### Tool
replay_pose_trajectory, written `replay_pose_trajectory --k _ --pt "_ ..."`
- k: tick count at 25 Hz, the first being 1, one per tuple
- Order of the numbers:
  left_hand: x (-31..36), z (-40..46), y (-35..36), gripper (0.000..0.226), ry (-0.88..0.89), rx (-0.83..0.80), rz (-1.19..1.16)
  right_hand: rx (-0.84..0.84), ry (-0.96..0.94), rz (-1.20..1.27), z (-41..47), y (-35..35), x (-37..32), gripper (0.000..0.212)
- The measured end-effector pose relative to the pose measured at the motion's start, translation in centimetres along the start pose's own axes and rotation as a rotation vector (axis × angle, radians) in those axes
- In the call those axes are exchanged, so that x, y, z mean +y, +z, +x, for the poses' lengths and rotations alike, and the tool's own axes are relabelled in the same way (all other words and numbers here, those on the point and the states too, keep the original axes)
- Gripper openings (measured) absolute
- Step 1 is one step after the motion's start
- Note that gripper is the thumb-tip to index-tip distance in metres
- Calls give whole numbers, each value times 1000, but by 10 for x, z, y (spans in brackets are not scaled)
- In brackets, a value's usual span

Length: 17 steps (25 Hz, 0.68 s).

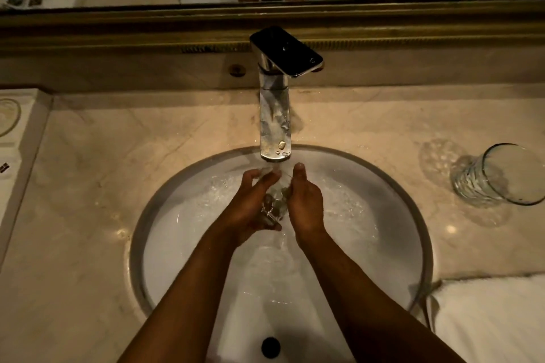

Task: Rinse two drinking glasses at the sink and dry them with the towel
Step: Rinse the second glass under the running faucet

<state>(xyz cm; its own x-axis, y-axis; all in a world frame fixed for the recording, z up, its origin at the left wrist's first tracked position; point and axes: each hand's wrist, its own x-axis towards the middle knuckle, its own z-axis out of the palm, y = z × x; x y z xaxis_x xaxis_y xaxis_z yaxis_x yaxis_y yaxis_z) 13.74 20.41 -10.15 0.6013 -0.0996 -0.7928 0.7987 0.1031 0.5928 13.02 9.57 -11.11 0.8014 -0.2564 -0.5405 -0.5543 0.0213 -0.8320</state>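
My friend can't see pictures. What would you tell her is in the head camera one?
Two hands, left hand and right hand, hold a drinking glass under water running from a chrome faucet into a round white sink. A second glass stands on the marble counter to the right, near a white towel.

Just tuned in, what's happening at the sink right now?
A person is rinsing a drinking glass under the running faucet, over the sink. The left hand and the right hand hold it between them, fingers curled round it. A second glass stands on the counter to the right, untouched. The white towel lies at the lower right, not yet in use.
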Motion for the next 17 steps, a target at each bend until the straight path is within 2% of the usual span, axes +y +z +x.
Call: replay_pose_trajectory --k 3,5,8,11,13,14,16,17 --pt "-2 0 2 60 -82 -97 -60 85 -126 -57 6 5 -8 56" --pt "-4 5 3 66 -46 -82 -158 24 -224 -129 11 7 -16 44" --pt "-3 12 -1 58 52 -38 -225 -105 -270 -116 9 10 -21 22" --pt "-4 12 -3 56 127 -25 -158 -172 -293 -170 8 -1 -27 28" --pt "-3 7 -10 57 161 -100 -102 -373 -271 -283 14 -17 -32 30" --pt "1 2 -15 56 174 -159 -52 -548 -244 -331 17 -25 -35 24" --pt "11 -6 -23 48 176 -274 147 -906 -196 -389 18 -35 -40 12" --pt "14 -6 -25 45 177 -313 257 -992 -179 -394 18 -37 -40 17"
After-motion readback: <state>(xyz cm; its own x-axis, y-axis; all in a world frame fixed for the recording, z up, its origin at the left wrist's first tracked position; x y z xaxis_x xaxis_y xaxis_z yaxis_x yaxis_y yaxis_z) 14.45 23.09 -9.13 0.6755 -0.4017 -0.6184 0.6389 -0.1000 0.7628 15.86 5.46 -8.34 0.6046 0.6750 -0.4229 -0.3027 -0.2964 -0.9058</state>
